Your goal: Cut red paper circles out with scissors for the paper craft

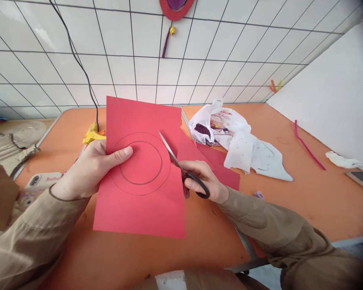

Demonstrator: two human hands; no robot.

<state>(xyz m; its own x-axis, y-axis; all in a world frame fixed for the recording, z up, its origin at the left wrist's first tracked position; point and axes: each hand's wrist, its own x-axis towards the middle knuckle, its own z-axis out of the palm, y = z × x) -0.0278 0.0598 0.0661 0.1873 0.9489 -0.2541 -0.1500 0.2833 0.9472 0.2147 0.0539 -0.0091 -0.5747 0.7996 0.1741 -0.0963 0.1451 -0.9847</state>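
Red sheet (145, 213): smooth matt paper. Scissors (173, 156) at sheet's right edge: shiny metal blade, black plastic handle. Tabletop (123, 257) beneath sheet: smooth, faint sheen. Bag (240, 121) right of sheet: thin, crinkled plastic. Cardboard (0, 195) left of sheet: rough, torn, matt. Wall tiles (116, 32) beyond sheet: smooth, glossy. Sleeves (254, 217) either side of sheet: matt, creased cloth.

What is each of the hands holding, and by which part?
Left hand: the red sheet, by its left edge. Right hand: the scissors, by their black handles.
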